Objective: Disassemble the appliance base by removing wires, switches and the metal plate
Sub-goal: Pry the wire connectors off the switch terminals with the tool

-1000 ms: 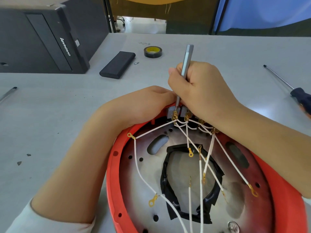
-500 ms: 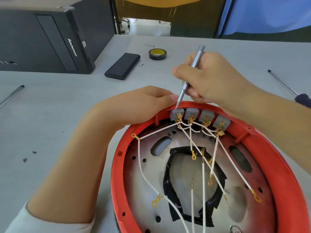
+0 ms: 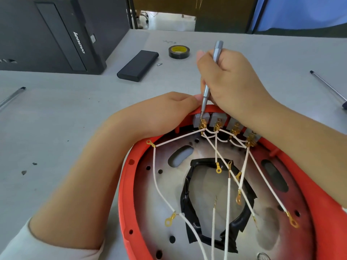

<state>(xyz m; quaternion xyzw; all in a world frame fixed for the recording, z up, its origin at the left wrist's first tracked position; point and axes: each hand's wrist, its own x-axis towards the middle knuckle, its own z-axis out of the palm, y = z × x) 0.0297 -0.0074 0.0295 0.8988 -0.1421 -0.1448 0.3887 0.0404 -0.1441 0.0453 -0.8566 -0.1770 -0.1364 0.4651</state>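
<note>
A round red appliance base (image 3: 125,184) lies open side up in front of me, with a metal plate (image 3: 155,199) inside it. Several grey switches (image 3: 216,119) sit in a row at its far rim, and white wires (image 3: 157,184) with gold ring terminals run from them across the plate. My right hand (image 3: 231,85) grips a slim grey screwdriver (image 3: 216,53) upright, its tip at the leftmost switch's gold terminal. My left hand (image 3: 165,111) holds the base's far rim beside that switch, its fingers curled over the edge.
A black computer case (image 3: 47,32) stands at the back left. A black flat box (image 3: 138,65), a small loose bit (image 3: 159,64) and a roll of black tape (image 3: 179,51) lie behind the base. A second screwdriver (image 3: 326,87) lies at the right, a pen-like tool (image 3: 11,97) at the left.
My right hand lifted the screwdriver off the switches, then brought it down again; its tip is back at the leftmost switch terminal. My left hand stayed on the rim.
</note>
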